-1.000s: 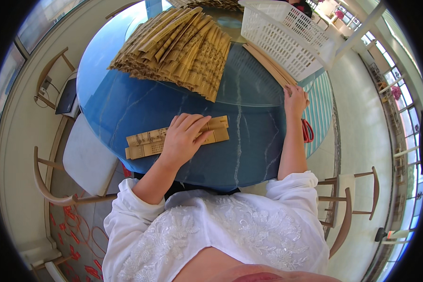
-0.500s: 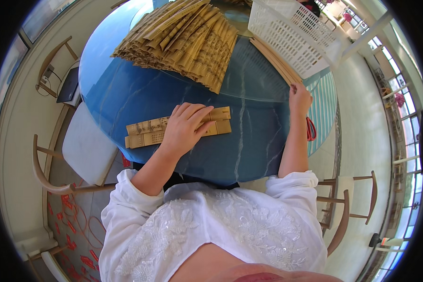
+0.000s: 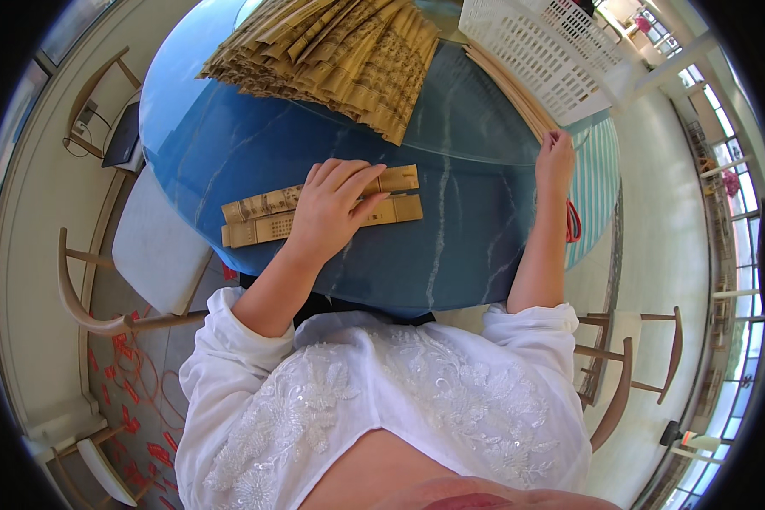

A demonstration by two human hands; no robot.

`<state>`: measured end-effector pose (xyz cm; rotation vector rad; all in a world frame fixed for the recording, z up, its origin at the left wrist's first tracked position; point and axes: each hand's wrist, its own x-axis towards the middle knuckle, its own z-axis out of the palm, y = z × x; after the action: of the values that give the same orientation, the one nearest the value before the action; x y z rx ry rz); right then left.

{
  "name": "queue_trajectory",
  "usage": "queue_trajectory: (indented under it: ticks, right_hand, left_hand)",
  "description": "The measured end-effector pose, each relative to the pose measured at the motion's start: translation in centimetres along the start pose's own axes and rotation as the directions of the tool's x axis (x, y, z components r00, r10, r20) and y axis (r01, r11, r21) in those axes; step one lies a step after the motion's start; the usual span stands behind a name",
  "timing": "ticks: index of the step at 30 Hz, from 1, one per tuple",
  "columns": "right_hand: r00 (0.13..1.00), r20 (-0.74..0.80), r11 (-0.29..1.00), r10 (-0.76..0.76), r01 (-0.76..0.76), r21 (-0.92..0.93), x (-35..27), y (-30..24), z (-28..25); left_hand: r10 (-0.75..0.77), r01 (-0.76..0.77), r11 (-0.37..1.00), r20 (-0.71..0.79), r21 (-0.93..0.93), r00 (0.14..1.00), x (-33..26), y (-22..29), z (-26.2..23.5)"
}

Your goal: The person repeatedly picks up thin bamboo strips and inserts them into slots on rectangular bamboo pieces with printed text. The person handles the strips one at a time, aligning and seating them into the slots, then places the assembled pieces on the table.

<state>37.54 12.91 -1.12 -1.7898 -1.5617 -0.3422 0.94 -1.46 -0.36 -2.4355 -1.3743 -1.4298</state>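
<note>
Blue table (image 3: pixel 467 221) shines; your left hand (image 3: pixel 327 208) grips gold card (image 3: pixel 263 204) (maybe keeping it flat), your right hand (image 3: pixel 555 157) pinches tan sticks (image 3: pixel 512 93).

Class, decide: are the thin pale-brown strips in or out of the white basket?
Out: the strips lie in front of the basket's slotted wall, along its outside, with the right hand at their near ends.

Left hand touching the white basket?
No, the left hand rests on golden strips, apart from the white basket.
</note>
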Motion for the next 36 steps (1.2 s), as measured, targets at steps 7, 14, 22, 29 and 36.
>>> queue_trajectory:
  ticks: [7,14,22,29,36]
  right_hand:
    - [0.922,-0.316,0.534,0.226,0.154,0.831,-0.2,-5.5,-4.6]
    - [0.948,-0.119,-0.053,0.294,0.141,0.989,-0.8,-4.5,-6.3]
    - [0.991,-0.039,-0.041,0.129,0.045,0.998,-1.6,-6.2,-6.2]
    - [0.994,-0.020,-0.017,0.111,0.022,1.000,-1.6,-6.5,-6.1]
    - [0.959,0.271,-0.046,-0.083,-0.275,0.960,-3.8,-9.3,-5.4]
  left_hand:
    - [-0.013,0.015,0.999,-0.031,0.050,0.999,0.2,-0.1,0.0]
    - [-0.039,0.041,0.996,-0.026,0.076,0.999,0.2,0.0,-0.2]
    - [-0.048,0.049,0.996,-0.020,0.079,0.999,0.3,0.0,-0.1]
    - [-0.032,0.033,0.998,-0.016,0.049,0.999,0.2,-0.1,-0.2]
    - [-0.025,0.033,0.995,-0.090,0.089,0.996,0.3,-0.4,-0.2]
